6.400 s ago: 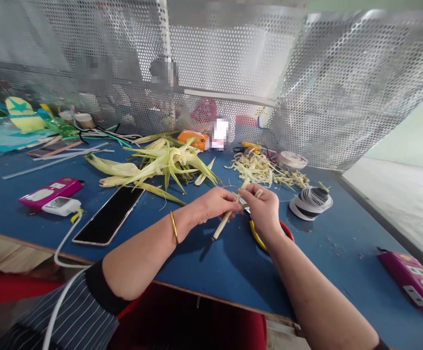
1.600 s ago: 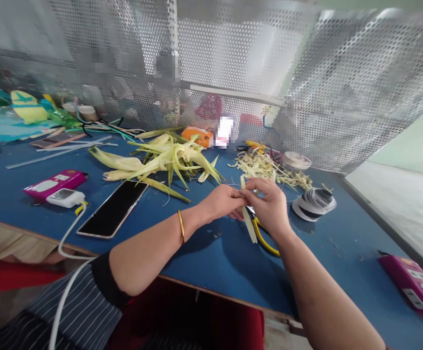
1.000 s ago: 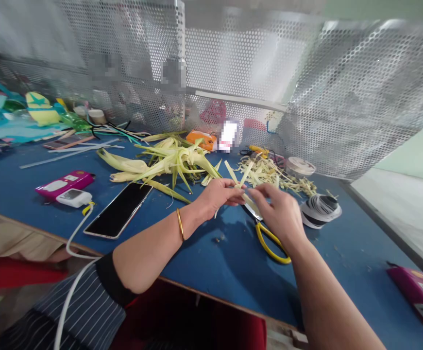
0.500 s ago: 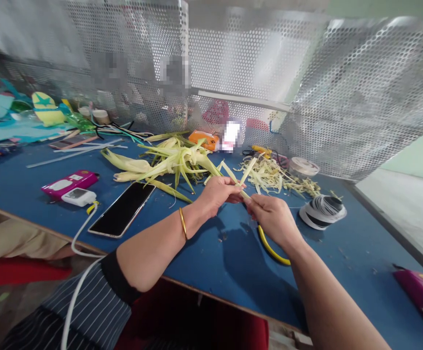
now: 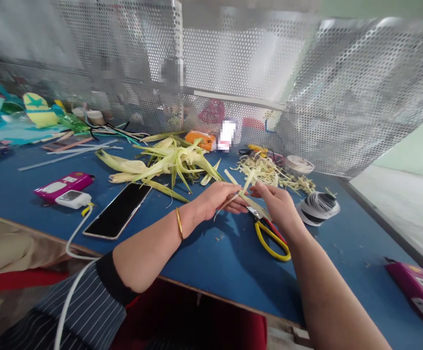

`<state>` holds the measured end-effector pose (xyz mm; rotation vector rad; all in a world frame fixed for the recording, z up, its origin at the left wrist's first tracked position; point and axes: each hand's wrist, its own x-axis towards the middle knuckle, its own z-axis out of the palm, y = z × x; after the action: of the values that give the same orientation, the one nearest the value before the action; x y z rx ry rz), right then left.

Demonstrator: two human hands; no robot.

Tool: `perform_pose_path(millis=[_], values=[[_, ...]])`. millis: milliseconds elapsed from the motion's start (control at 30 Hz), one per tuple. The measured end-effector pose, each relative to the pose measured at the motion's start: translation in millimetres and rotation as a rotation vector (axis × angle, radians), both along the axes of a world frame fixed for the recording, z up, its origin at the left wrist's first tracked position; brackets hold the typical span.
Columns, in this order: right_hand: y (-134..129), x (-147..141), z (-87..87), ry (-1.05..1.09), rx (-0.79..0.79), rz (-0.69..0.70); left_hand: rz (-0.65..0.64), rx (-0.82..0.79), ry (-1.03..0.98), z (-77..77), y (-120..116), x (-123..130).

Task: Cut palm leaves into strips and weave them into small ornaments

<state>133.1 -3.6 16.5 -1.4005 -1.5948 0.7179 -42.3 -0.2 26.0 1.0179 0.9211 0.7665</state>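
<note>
Pale corn husk strips (image 5: pixel 246 181) cross each other at the fingertips of my left hand (image 5: pixel 222 197), which pinches them where they meet. One thin strand hangs down over the left fingers, and a wider strip slants toward my right palm. My right hand (image 5: pixel 277 201) is just right of the crossing, its fingers stretched out and apart, not visibly gripping. Beneath it lie yellow-handled scissors (image 5: pixel 274 255), their blades partly hidden by the husk and hands. A heap of green-yellow corn husks (image 5: pixel 171 163) is beyond my left hand. Shredded husk pieces (image 5: pixel 260 170) lie beyond my right hand.
A phone (image 5: pixel 118 211) and a magenta device (image 5: pixel 65 187) with a white cable lie left on the blue table (image 5: pixel 196 262). A striped black-and-white spool (image 5: pixel 318 208) stands right. Another magenta device (image 5: pixel 417 291) sits near the right edge. A perforated silver screen (image 5: pixel 229 63) rises behind.
My right hand has loosened its pinch and spread its fingers. The strips have shifted, with a thin strand now hanging over my left fingers. More of the scissors shows.
</note>
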Motion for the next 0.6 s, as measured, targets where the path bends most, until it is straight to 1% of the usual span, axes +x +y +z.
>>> perform_pose_path(millis=[67,133,267,433,500,600], values=[[1,-2,-2.7,0.096,-0.021,0.033,-0.058,0.046,0.043,-2.0,-4,3],[2,-6,-6.0,0.178,-0.02,0.049,-0.077,0.076,0.084,-4.9,-7,6],[2,-11,-15.0,0.24,0.022,-0.034,-0.028,0.077,0.13,-9.2,-9,9],[5,-11,-24.4,0.189,0.089,-0.136,-0.046,0.089,0.104,-9.7,-10,10],[7,-10,-24.0,0.165,0.093,-0.132,-0.02,0.076,0.104,-9.4,-10,10],[9,-5,-18.3,0.248,0.06,-0.123,0.057,0.023,0.044,-7.9,-8,8]])
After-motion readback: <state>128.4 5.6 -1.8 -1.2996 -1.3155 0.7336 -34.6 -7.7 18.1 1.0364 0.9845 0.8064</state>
